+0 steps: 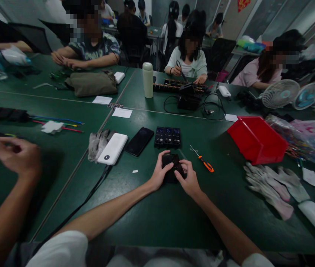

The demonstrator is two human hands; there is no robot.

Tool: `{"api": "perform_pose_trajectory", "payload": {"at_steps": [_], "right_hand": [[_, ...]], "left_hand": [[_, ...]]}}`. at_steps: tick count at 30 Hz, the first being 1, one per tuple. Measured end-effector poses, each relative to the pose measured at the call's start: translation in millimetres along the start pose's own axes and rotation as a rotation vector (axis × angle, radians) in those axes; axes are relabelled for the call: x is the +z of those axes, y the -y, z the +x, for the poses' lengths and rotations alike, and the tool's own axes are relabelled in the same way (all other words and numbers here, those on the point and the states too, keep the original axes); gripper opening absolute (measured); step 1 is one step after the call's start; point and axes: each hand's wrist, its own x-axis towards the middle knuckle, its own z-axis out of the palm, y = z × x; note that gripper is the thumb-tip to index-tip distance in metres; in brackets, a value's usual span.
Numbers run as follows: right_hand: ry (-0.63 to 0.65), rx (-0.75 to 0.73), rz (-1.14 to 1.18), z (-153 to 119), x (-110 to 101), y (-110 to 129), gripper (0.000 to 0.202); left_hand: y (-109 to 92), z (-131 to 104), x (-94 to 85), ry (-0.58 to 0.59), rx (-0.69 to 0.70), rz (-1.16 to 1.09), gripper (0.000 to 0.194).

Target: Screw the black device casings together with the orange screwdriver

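Observation:
Both my hands grip a small black plastic device [171, 177] just above the green table. My left hand [161, 170] is closed on its left side, thumb on the top face. From the right, my right hand [187, 177] pinches it, thumb and fingers bent round the edge. My fingers partly hide the device, so its exact kind does not show. Right behind it stand three black modules with small screens [167, 137], side by side. An orange-handled screwdriver [206, 164] lies to the right, its tip pointing away from me.
Left of the modules are a black phone [140, 141], a white power bank [113, 149] with a cable, and grey gloves [94, 147]. On the right lie a red bin [257, 141] and work gloves [271, 185]. A neighbour's hand [20, 155] reaches in from the left.

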Motion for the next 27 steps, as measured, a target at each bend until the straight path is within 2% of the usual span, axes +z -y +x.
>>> {"api": "perform_pose_trajectory", "payload": {"at_steps": [10,16,23,26,27], "right_hand": [[0.024,-0.016,-0.104,-6,-5,-3,0.041],[0.048,-0.064,-0.233,-7,-7,-3,0.043],[0.108,-0.088,-0.282,-8,-7,-1,0.044],[0.104,-0.169,-0.386,2,-23,-4,0.039],[0.038,-0.206,-0.441,8,-33,-7,0.034]], "left_hand": [[-4,-2,-0.6,0.080,0.132,0.205,0.055],[-5,-1,0.7,0.064,0.060,0.158,0.057],[-3,1,2.0,0.034,0.008,0.044,0.058],[-3,1,2.8,0.032,-0.023,-0.016,0.058],[-3,1,3.1,0.042,-0.041,-0.043,0.059]]}}
